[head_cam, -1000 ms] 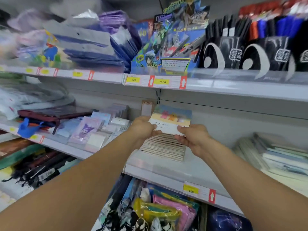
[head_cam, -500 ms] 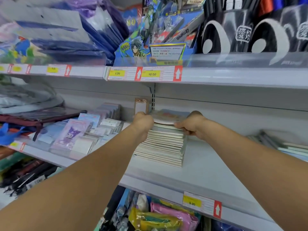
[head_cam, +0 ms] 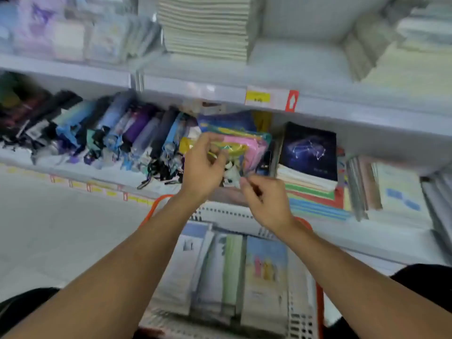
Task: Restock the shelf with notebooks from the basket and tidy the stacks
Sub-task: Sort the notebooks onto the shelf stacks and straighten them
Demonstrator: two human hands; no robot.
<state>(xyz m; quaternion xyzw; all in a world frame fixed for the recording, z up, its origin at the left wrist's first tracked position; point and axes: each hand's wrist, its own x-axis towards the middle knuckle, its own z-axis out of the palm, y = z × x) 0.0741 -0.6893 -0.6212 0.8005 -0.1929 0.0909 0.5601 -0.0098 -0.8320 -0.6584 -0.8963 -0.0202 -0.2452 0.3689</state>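
- Far left, on the lower shelf, a row of folded umbrellas in dark, blue and purple sleeves (head_cam: 102, 133) lies well apart from anything I need.
- Up on the far shelf stands the tidy stack of cream-edged notebooks (head_cam: 205, 28), with bare white shelf board (head_cam: 296, 62) just to its right: open room for more.
- My left hand (head_cam: 204, 167) hangs in front of the bright pink and yellow plastic pouches (head_cam: 244, 143), fingers loosely curled, holding nothing I can make out.
- My right hand (head_cam: 265, 201) is just beside it, lower and nearer, thumb and forefinger pinched close; blur hides whether anything is between them.
- The notebooks I want lie below and nearer than both hands, in the white mesh basket with orange handles (head_cam: 303, 321): pastel-covered notebooks (head_cam: 264, 265) lying flat side by side, their long axes running from me towards the shelf.
- I judge the right hand is nearer the blue-and-yellow cover, so it should drop straight down; the basket's far rim and orange handle sit just under my wrists, which could snag.
- Right of the pouches, a dark starry-covered book (head_cam: 308, 150) tops a coloured pile, clear of my path.
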